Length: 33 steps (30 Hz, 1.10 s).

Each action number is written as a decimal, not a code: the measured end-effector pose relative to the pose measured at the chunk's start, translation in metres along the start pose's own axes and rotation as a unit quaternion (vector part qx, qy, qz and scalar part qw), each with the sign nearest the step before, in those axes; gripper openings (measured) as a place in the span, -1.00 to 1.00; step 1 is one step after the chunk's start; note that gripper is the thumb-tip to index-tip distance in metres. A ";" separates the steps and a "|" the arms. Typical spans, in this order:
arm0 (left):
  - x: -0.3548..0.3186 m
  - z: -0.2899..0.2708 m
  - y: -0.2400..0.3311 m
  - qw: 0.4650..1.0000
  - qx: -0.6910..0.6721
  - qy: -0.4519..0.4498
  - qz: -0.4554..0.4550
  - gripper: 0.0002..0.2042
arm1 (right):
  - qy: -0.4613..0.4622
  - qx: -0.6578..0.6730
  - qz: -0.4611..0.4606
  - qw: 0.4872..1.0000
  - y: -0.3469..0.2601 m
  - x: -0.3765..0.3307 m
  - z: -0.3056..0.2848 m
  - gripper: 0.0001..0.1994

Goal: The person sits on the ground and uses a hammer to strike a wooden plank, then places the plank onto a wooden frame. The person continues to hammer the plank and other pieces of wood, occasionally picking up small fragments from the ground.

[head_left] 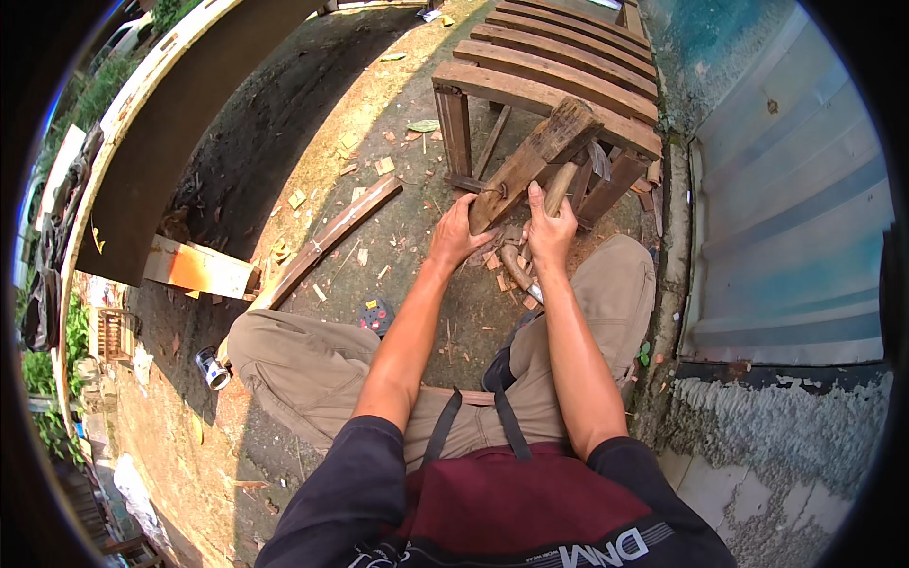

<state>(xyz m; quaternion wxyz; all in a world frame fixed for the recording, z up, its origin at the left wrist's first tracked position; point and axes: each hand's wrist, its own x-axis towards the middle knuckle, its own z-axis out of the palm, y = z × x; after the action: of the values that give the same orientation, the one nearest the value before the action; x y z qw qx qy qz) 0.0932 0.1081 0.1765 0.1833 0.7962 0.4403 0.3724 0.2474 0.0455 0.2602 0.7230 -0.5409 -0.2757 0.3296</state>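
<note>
My left hand point(459, 235) is wrapped round the near end of a rough brown wooden beam point(535, 163). The beam slants up and away, its far end reaching the edge of a slatted wooden bench point(559, 83). Just to its right, my right hand point(549, 227) grips the wooden handle point(561, 185) of a tool. A thin metal blade point(598, 161) shows beside the beam's far end; whether it belongs to that handle I cannot tell. Under my right hand, a curved wooden tool handle point(518, 269) with a metal end lies low, near my leg.
A long wooden bar point(331, 237) lies on the ground to the left, among scattered wood chips point(384, 166). A tin can point(212, 369) sits by my left knee. Orange-stained board point(199, 268) and a large curved panel point(180, 123) stand farther left. A corrugated metal sheet point(786, 218) borders the right.
</note>
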 end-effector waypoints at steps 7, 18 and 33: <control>-0.011 -0.029 -0.015 0.974 -0.130 -0.107 -0.152 -0.18 | -0.075 -0.039 0.038 0.996 -0.007 -0.004 0.020 -0.51; 0.001 -0.079 -0.015 0.935 -0.297 -0.025 -0.195 -0.04 | -0.173 -0.072 0.151 0.971 -0.062 -0.056 -0.011 -0.79; 0.010 -0.099 0.014 0.747 -0.624 0.016 -0.230 -0.22 | -0.302 -0.044 0.191 0.933 -0.151 -0.123 -0.013 -0.57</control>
<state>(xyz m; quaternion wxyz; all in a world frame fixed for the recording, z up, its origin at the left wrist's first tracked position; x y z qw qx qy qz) 0.0302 0.1049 0.2544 0.7119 0.3728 0.2831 0.5236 0.2068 -0.0871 0.3974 0.5049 -0.4896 -0.3865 0.5966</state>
